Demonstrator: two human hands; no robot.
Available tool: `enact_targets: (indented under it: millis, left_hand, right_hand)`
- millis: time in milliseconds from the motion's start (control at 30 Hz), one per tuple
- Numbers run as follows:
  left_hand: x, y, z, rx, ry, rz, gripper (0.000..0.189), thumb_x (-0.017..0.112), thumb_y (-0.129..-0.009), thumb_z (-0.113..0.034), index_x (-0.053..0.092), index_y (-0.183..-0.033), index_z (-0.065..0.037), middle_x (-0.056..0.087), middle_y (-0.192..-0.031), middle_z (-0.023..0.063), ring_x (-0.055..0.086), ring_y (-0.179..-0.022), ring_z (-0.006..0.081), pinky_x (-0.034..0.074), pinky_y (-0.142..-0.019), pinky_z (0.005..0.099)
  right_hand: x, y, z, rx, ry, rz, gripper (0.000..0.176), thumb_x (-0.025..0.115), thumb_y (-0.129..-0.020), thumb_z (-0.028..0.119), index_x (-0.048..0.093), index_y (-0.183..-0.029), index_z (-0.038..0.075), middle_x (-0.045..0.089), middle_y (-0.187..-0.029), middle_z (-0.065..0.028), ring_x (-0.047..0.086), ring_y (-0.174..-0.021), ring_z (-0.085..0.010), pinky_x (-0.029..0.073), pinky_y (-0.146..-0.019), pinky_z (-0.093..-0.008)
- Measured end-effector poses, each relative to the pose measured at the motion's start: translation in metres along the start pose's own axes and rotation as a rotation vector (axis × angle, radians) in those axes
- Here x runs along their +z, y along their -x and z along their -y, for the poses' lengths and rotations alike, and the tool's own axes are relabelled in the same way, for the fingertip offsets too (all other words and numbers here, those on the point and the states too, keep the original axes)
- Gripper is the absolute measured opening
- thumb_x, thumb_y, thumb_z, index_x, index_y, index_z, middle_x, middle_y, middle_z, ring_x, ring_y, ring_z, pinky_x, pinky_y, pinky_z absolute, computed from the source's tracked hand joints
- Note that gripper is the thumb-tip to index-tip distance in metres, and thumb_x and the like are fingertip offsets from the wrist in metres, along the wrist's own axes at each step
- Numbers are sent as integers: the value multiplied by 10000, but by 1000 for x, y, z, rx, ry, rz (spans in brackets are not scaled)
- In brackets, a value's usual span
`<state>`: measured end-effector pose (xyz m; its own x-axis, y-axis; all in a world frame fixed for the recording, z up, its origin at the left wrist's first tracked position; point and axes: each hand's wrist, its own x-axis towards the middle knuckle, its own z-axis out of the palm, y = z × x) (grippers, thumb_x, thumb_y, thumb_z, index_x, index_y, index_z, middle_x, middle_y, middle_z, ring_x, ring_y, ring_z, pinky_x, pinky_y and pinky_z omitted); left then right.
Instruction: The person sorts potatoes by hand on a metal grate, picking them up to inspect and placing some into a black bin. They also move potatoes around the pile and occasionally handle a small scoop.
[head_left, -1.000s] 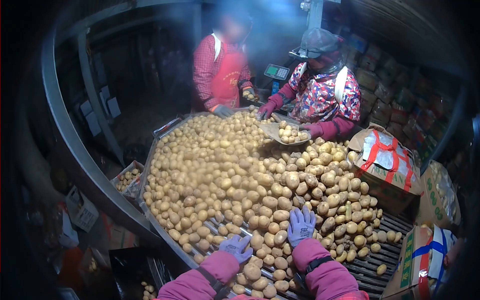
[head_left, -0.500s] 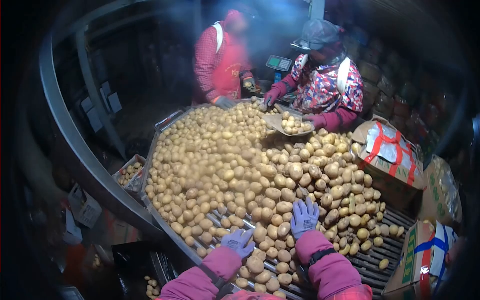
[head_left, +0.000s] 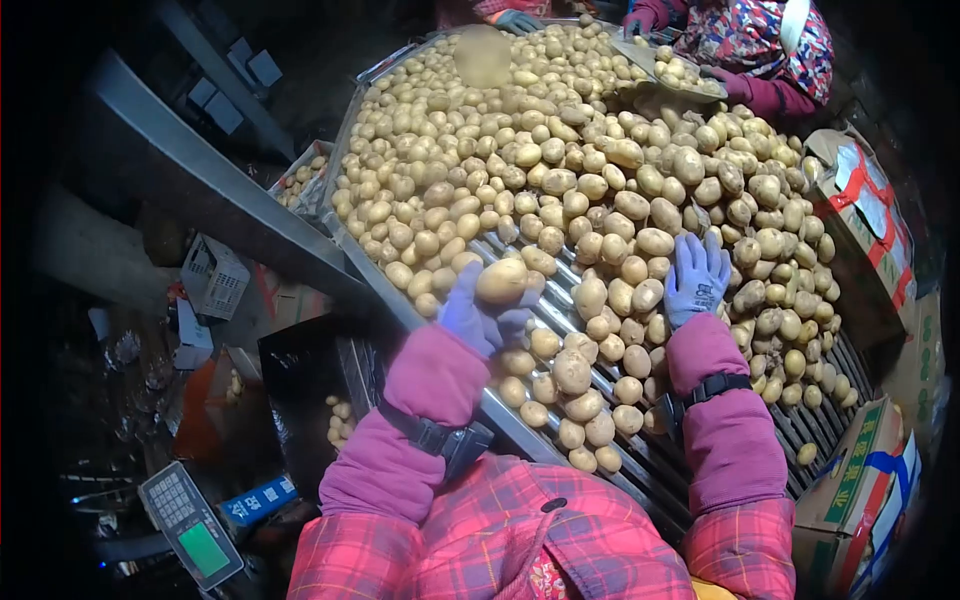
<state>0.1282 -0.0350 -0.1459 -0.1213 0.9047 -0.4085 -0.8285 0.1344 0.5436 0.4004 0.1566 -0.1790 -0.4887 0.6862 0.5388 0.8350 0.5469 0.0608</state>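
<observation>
Potatoes (head_left: 560, 180) lie heaped across a large metal-sided sorting table with a slatted bed (head_left: 555, 322). My left hand (head_left: 470, 318), in a lavender glove, is closed around one larger potato (head_left: 501, 281) near the table's left edge. The glove is slightly smeared by motion. Fingers spread, my right hand (head_left: 697, 278) rests against the pile in a matching glove, with potatoes on both sides of it. Between my hands a loose group of potatoes (head_left: 590, 385) sits on the bars.
A co-worker's gloved hand (head_left: 518, 22) is at the far edge. Another person (head_left: 755, 45) holds a scoop (head_left: 690, 90) with potatoes. Taped cartons (head_left: 865, 215) line the right side. A digital scale (head_left: 190, 525) and a plastic crate (head_left: 215, 277) are at the left, beside a metal beam (head_left: 220, 190).
The view has tilted down and shifted. My left hand has taken hold of a potato and turned palm inward. My right hand stays spread on the heap.
</observation>
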Motion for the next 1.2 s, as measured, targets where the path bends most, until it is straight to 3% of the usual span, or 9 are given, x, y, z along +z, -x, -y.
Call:
enact_targets:
  millis: [200, 233, 367, 500, 533, 667, 833, 1133, 1200]
  left_hand:
    - [-6, 10, 4, 3, 102, -182, 579, 444, -941, -515, 511, -1250, -30, 619, -1060, 218, 616, -774, 257, 519, -597, 322]
    - [-37, 8, 4, -104, 249, 261, 544, 474, -936, -468, 508, -1286, -53, 603, -1156, 174, 610, -933, 265, 525, -788, 380]
    - [0, 41, -4, 61, 136, 30, 486, 589, -914, -318, 458, -1315, -75, 553, -1242, 186, 529, -1195, 328, 463, -987, 462]
    - [2, 41, 23, 586, -873, 29, 277, 555, -948, -248, 524, -1132, -43, 613, -1113, 140, 629, -1009, 252, 547, -840, 374]
    - [2, 37, 17, 205, -167, 45, 281, 544, -958, -274, 550, -1075, -19, 636, -975, 91, 652, -849, 196, 559, -732, 322]
    - [30, 37, 16, -38, -1189, -19, 442, 588, -893, -335, 557, -1177, 2, 641, -1015, 135, 655, -895, 225, 533, -786, 324]
    - [70, 32, 51, -159, -1727, 35, 583, 677, -799, -399, 557, -1206, 0, 632, -1075, 205, 643, -974, 281, 509, -821, 377]
    - [8, 27, 47, -145, -534, 9, 365, 650, -869, -191, 545, -1181, -34, 630, -1089, 148, 623, -1019, 244, 535, -817, 350]
    - [-17, 22, 51, 280, -991, 93, 451, 671, -836, -27, 487, -1247, -51, 578, -1187, 132, 598, -1068, 231, 523, -892, 336]
  right_hand:
    - [-3, 0, 2, -24, 58, 2, 461, 566, -833, 240, 536, -1280, 133, 491, -1321, -68, 323, -1352, -319, 229, -1090, -535]
    - [-2, 0, 1, -23, 37, -6, 457, 570, -830, 241, 541, -1274, 134, 492, -1320, -69, 326, -1351, -318, 231, -1090, -532]
    - [3, 0, -1, -14, 26, -36, 447, 583, -823, 258, 557, -1255, 147, 510, -1313, -44, 333, -1348, -290, 223, -1096, -519]
    - [-2, 0, 2, -4, 10, -20, 447, 575, -828, 259, 546, -1259, 146, 499, -1314, -54, 332, -1344, -301, 222, -1095, -517]
    - [-1, 0, 1, -5, -2, -29, 447, 576, -820, 254, 544, -1253, 144, 502, -1304, -59, 344, -1331, -301, 227, -1090, -518]
    - [-6, -2, 2, -11, -34, -51, 445, 584, -794, 244, 548, -1226, 143, 499, -1303, -53, 361, -1309, -292, 238, -1080, -515]
    - [-4, -1, 1, 11, -47, -46, 438, 580, -794, 236, 550, -1221, 146, 499, -1302, -46, 354, -1316, -280, 238, -1080, -510]
    - [-7, -2, 2, 17, -55, -4, 459, 577, -802, 237, 546, -1247, 130, 481, -1322, -61, 337, -1332, -275, 231, -1085, -506]
    - [-9, -1, 3, 17, -44, -2, 468, 583, -800, 240, 546, -1253, 133, 481, -1321, -63, 334, -1335, -276, 228, -1088, -511]
